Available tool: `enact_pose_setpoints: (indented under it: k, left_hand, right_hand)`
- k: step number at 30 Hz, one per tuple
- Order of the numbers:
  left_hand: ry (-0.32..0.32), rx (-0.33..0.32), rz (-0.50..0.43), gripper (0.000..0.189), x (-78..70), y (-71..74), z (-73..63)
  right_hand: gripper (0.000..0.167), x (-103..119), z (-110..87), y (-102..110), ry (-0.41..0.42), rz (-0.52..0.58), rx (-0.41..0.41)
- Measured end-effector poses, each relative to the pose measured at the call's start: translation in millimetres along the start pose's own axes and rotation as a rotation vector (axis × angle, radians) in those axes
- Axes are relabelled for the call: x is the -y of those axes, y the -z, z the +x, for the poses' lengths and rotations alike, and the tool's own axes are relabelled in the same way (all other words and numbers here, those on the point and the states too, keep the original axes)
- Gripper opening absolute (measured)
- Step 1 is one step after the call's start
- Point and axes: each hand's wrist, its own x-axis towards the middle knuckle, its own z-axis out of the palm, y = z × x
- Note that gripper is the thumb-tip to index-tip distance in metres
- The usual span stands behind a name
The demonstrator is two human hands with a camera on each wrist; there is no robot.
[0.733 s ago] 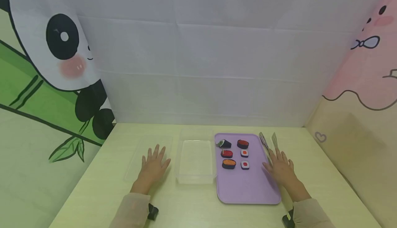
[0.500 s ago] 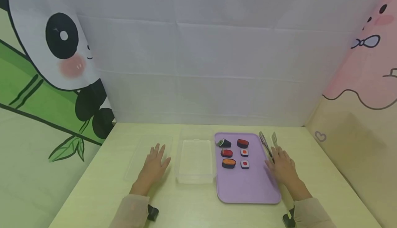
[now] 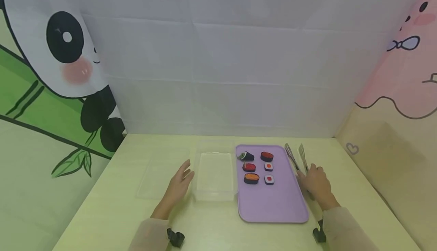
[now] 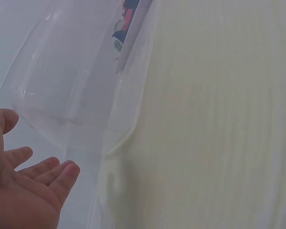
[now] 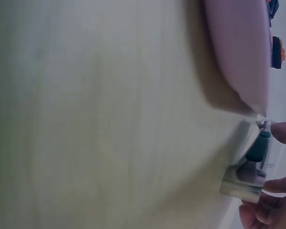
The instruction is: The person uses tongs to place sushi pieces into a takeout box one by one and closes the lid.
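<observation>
My right hand (image 3: 317,184) curls around the metal tongs (image 3: 302,154), which lie along the right edge of the purple tray (image 3: 273,210). In the right wrist view, thumb and fingertips sit on either side of the tongs (image 5: 251,171), by their dark grip and metal bend. My left hand (image 3: 178,184) is held sideways with loose fingers at the left side of a clear plastic box (image 3: 215,196); nothing is in it. Left of that hand lies a flat clear lid (image 3: 148,181). Several toy sushi pieces stand on the tray, including an orange-topped one (image 3: 251,178) and a cone roll (image 3: 247,156).
Everything stands on a pale wooden table (image 3: 205,232). A white sheet (image 3: 218,72) hangs behind it, with a panda picture (image 3: 78,54) at left and a pink figure (image 3: 406,69) at right. The box stands right against the tray's left edge.
My left hand has turned from palm-down to sideways and moved right toward the box. My right hand's spread fingers have drawn in around the tongs. The sushi and tray stay put.
</observation>
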Motion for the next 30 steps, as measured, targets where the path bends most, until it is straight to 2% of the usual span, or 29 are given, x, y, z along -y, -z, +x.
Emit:
enact_pose_setpoints:
  k: [4,7,14,21,25,30]
  left_hand:
    - [0.016,0.001,-0.026,0.056,0.4,-8.0,-1.9]
    - [0.031,-0.005,-0.038,0.055,1.4,-12.9,-3.5]
    - [0.061,-0.041,-0.052,0.052,5.8,-19.2,-3.2]
    - [0.062,-0.019,-0.086,0.051,2.9,-20.1,-2.5]
    - [0.075,-0.014,-0.097,0.051,1.1,-19.4,-2.6]
    - [0.085,-0.015,-0.096,0.052,0.4,-17.5,-4.6]
  right_hand:
    - [0.074,-3.8,4.5,-2.6,-0.062,0.034,0.064]
    - [0.071,-6.6,6.6,-5.4,-0.077,0.038,0.072]
    - [0.062,-10.6,10.4,-8.2,-0.066,0.043,0.078]
    - [0.062,-17.4,4.6,3.2,-0.037,0.066,0.075]
    - [0.061,-14.1,5.6,17.2,0.065,0.078,0.040]
    - [0.055,0.9,8.9,33.2,0.280,0.072,-0.013]
